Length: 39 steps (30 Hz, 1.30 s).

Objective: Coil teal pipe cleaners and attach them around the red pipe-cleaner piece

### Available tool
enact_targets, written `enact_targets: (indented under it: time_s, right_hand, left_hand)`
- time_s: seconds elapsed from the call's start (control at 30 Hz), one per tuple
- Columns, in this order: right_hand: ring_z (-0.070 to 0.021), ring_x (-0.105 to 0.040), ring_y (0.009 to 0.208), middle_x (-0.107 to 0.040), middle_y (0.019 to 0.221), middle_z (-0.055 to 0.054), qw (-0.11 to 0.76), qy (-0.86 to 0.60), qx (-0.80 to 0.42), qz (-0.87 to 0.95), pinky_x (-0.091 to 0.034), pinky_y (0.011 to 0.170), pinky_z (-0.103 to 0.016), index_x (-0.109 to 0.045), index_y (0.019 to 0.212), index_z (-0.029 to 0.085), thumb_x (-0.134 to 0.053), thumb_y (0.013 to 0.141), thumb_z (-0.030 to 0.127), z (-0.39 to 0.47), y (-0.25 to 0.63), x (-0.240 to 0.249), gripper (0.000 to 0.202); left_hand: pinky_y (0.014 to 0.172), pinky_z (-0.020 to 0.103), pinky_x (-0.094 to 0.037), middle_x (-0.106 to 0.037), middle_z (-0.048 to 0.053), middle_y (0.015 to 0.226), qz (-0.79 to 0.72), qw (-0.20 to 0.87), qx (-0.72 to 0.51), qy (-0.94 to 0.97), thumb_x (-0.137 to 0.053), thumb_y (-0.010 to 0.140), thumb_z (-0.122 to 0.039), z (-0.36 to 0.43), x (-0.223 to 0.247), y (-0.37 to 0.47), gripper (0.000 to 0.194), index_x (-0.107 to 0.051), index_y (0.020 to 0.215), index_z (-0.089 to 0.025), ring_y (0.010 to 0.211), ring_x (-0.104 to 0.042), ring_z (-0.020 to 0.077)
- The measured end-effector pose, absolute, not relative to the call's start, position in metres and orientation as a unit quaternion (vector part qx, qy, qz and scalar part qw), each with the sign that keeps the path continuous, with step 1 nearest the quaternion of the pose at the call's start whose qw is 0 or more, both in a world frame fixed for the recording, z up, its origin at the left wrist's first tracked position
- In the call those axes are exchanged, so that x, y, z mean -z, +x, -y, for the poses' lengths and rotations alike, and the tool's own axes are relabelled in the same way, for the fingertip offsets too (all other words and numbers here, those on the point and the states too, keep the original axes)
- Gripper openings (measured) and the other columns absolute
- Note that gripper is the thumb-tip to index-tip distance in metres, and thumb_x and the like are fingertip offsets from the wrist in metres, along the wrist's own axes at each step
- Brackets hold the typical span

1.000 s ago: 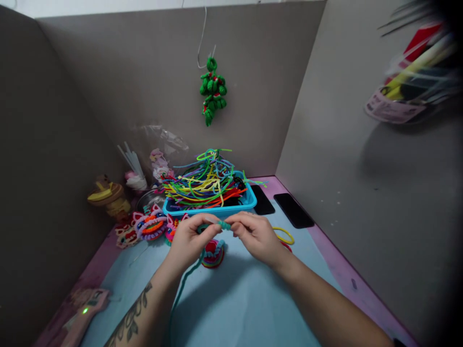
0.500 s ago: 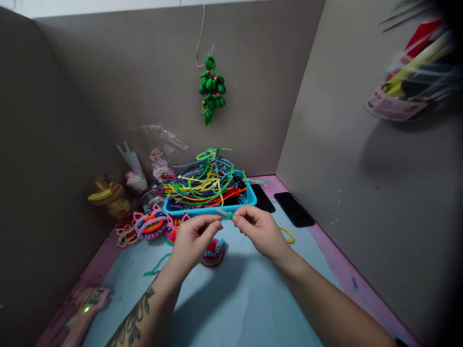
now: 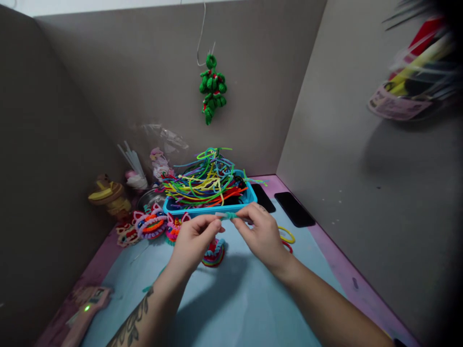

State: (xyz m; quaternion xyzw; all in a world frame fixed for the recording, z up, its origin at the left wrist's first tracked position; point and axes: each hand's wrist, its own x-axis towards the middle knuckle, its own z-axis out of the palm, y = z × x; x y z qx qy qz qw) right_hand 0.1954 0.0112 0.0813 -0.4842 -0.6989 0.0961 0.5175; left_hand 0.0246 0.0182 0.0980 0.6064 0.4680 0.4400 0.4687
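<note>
A small pale rod with teal pipe cleaner wound round it spans the gap between my hands, just in front of the blue tray. My left hand pinches its left end between thumb and fingers. On the right end, my right hand is closed, thumb against fingers. Below them on the light blue mat lies a round red and rainbow piece with a light blue twisted trim, partly covered by my left hand. A teal strand shows beside my left forearm.
A blue tray heaped with colourful pipe cleaners stands at the back. Fuzzy figures sit to the left, two black phones and yellow and red rings to the right. A pink device lies front left.
More teal coils show on the rod between my hands. The loose teal strand has slid lower, mostly behind my left forearm. My right hand has turned slightly, and the red ring now shows.
</note>
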Motion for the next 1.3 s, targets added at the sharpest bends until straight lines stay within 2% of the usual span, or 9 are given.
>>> enact_targets:
  time_s: [0.13, 0.27, 0.5, 0.63, 0.73, 0.87, 1.03, 1.13, 1.3]
  right_hand:
    - [-0.0176, -0.051, 0.076, -0.054, 0.071, -0.001, 0.527, -0.487, -0.078, 0.692, -0.039, 0.069, -0.03, -0.052, 0.068, 0.021, -0.059, 0.081, 0.015, -0.012, 0.192, -0.078, 0.015]
    - [-0.017, -0.05, 0.074, -0.052, 0.07, 0.0, 0.536, -0.486, -0.081, 0.685, -0.039, 0.067, -0.029, -0.047, 0.065, 0.021, -0.058, 0.076, 0.009, -0.012, 0.189, -0.074, 0.02]
    - [-0.0186, -0.048, 0.07, -0.051, 0.066, -0.002, 0.532, -0.455, 0.031, 0.713, -0.04, 0.066, -0.032, -0.047, 0.065, 0.022, -0.051, 0.083, 0.01, -0.006, 0.181, -0.072, 0.022]
    - [-0.0175, -0.053, 0.072, -0.056, 0.073, -0.002, 0.524, -0.458, -0.071, 0.715, -0.043, 0.066, -0.03, -0.053, 0.081, 0.021, -0.059, 0.079, 0.017, -0.004, 0.182, -0.076, 0.007]
    - [-0.0158, -0.058, 0.072, -0.061, 0.082, -0.002, 0.472, -0.466, -0.216, 0.717, -0.045, 0.065, -0.028, -0.053, 0.105, 0.021, -0.063, 0.078, 0.024, -0.008, 0.189, -0.081, 0.029]
    - [-0.0149, -0.058, 0.071, -0.063, 0.077, -0.001, 0.451, -0.454, -0.244, 0.729, -0.043, 0.064, -0.026, -0.059, 0.089, 0.02, -0.052, 0.086, 0.023, -0.012, 0.197, -0.087, 0.008]
    - [-0.0146, -0.056, 0.07, -0.064, 0.075, -0.001, 0.477, -0.449, -0.203, 0.728, -0.042, 0.065, -0.026, -0.061, 0.08, 0.02, -0.056, 0.085, 0.021, -0.01, 0.195, -0.086, 0.007]
    - [-0.0141, -0.055, 0.068, -0.063, 0.073, -0.001, 0.476, -0.458, -0.207, 0.722, -0.041, 0.063, -0.026, -0.061, 0.077, 0.02, -0.058, 0.083, 0.023, -0.008, 0.194, -0.086, 0.008]
    - [-0.0147, -0.057, 0.07, -0.065, 0.078, -0.002, 0.476, -0.45, -0.295, 0.696, -0.044, 0.063, -0.026, -0.064, 0.092, 0.019, -0.06, 0.081, 0.027, -0.008, 0.195, -0.091, 0.015]
  left_hand:
    - [0.042, 0.018, -0.033, -0.062, 0.002, 0.059, -0.461, 0.467, -0.45, 0.606, -0.063, 0.075, -0.043, -0.019, -0.095, 0.026, 0.032, -0.069, 0.076, -0.012, 0.045, -0.043, 0.0069]
    - [0.049, 0.02, -0.041, -0.066, 0.004, 0.065, -0.453, 0.451, -0.478, 0.603, -0.065, 0.074, -0.039, -0.019, -0.091, 0.03, 0.025, -0.068, 0.078, -0.014, 0.053, -0.052, 0.0106]
    - [0.061, 0.023, -0.046, -0.067, 0.002, 0.069, -0.474, 0.362, -0.531, 0.602, -0.069, 0.071, -0.033, -0.013, -0.083, 0.037, 0.018, -0.065, 0.074, -0.015, 0.063, -0.059, 0.0132]
    - [0.059, 0.022, -0.045, -0.066, 0.001, 0.07, -0.469, 0.363, -0.535, 0.601, -0.067, 0.074, -0.033, -0.013, -0.087, 0.033, 0.017, -0.065, 0.077, -0.016, 0.062, -0.056, 0.0117]
    - [0.056, 0.021, -0.043, -0.063, 0.0, 0.068, -0.459, 0.373, -0.56, 0.579, -0.066, 0.074, -0.033, -0.018, -0.09, 0.025, 0.018, -0.064, 0.078, -0.015, 0.058, -0.053, 0.0099]
    - [0.049, 0.02, -0.04, -0.06, -0.002, 0.061, -0.459, 0.391, -0.583, 0.545, -0.068, 0.072, -0.035, -0.025, -0.089, 0.018, 0.021, -0.065, 0.08, -0.016, 0.05, -0.048, 0.0085]
    - [0.05, 0.021, -0.042, -0.06, 0.0, 0.057, -0.464, 0.385, -0.553, 0.575, -0.065, 0.074, -0.035, -0.022, -0.083, 0.029, 0.022, -0.066, 0.064, -0.015, 0.051, -0.051, 0.0098]
    - [0.049, 0.021, -0.043, -0.063, 0.001, 0.057, -0.46, 0.383, -0.542, 0.59, -0.065, 0.073, -0.032, -0.019, -0.081, 0.035, 0.02, -0.067, 0.064, -0.015, 0.051, -0.052, 0.0102]
    - [0.055, 0.023, -0.048, -0.072, 0.004, 0.072, -0.441, 0.334, -0.554, 0.622, -0.066, 0.074, -0.029, -0.021, -0.079, 0.032, 0.015, -0.07, 0.069, -0.016, 0.059, -0.06, 0.013]
